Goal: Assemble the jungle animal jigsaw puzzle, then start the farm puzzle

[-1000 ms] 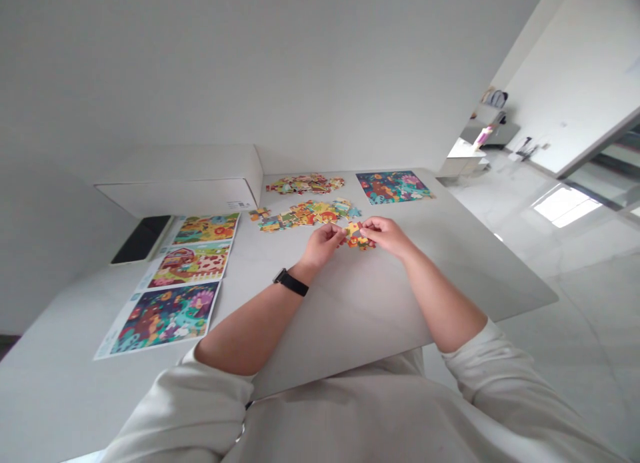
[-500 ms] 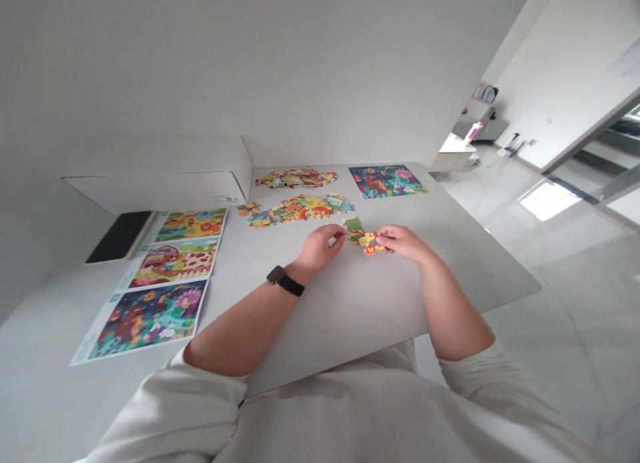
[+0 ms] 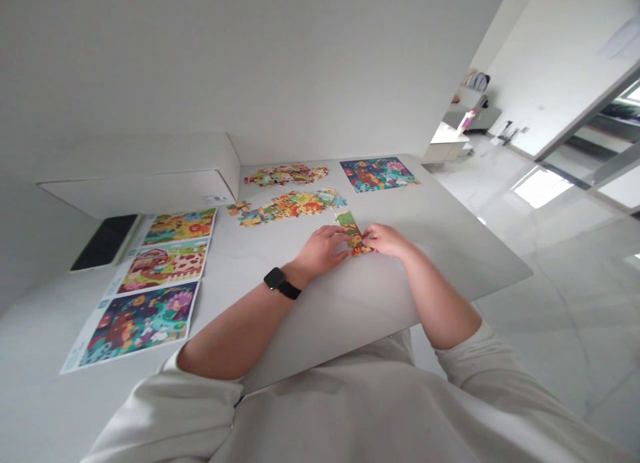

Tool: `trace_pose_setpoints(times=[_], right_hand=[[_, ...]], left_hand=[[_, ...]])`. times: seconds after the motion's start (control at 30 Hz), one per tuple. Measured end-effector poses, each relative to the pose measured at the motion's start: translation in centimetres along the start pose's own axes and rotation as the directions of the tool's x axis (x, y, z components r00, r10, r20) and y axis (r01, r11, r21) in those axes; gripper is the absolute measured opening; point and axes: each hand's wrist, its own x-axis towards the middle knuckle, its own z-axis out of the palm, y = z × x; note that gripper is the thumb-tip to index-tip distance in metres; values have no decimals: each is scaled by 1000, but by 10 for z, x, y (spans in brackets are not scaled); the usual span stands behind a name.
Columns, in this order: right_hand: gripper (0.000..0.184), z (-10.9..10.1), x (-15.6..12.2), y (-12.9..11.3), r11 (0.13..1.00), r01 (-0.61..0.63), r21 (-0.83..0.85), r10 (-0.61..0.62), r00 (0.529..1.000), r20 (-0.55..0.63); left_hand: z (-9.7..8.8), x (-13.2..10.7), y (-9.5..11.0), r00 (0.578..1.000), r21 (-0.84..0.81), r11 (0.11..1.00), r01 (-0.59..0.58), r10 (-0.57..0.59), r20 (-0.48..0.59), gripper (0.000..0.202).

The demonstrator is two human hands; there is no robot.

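The left hand [image 3: 323, 248] and right hand [image 3: 384, 240] grasp a joined strip of jigsaw pieces [image 3: 352, 232] from either side, just above the white table [image 3: 430, 250].

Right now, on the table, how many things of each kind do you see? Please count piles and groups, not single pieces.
Printed sheets: 3
Far picture: 1
Piece piles: 2
Held piece group: 1
Phone: 1
Box: 1
Total: 9
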Motion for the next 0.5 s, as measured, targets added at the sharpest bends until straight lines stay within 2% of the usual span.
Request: trace_pose_setpoints(times=[0.17, 0.5], right_hand=[[12, 2, -3, -6, 995, 24, -96, -28, 999, -33], [17, 3, -1, -6, 985, 7, -170, -16, 999, -52]], left_hand=[[6, -4, -2, 997, 60, 998, 24, -28, 72, 51], [13, -5, -3, 994, 116, 992, 40, -51, 97, 55]])
